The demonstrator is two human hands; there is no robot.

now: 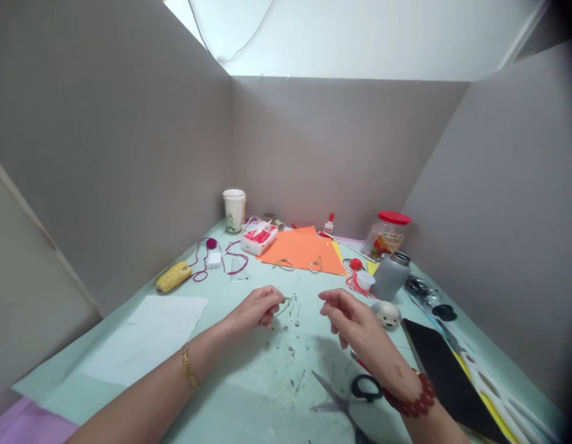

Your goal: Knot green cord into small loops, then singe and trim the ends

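My left hand (264, 306) is closed in a pinch on a thin green strand (288, 301), whose loose end bends out past the fingertips. Whether it is string or a plant stem, I cannot tell. To the right, my right hand (348, 314) hovers with loosely curved fingers apart and nothing visible in them. Small scraps (291, 351) lie scattered on the table between and below the hands. Open-bladed scissors (344, 404) with black handles rest near my right forearm. A red item beneath that forearm is mostly hidden.
Orange paper sheets (297, 250) carry two thin rings (315, 266). A tissue pack (258, 239), a white cup (234, 211) and a corn cob (173, 277) are on the left. A grey bottle (391, 279), a red-lidded jar (388, 234) and a black notebook (452, 376) stand or lie right.
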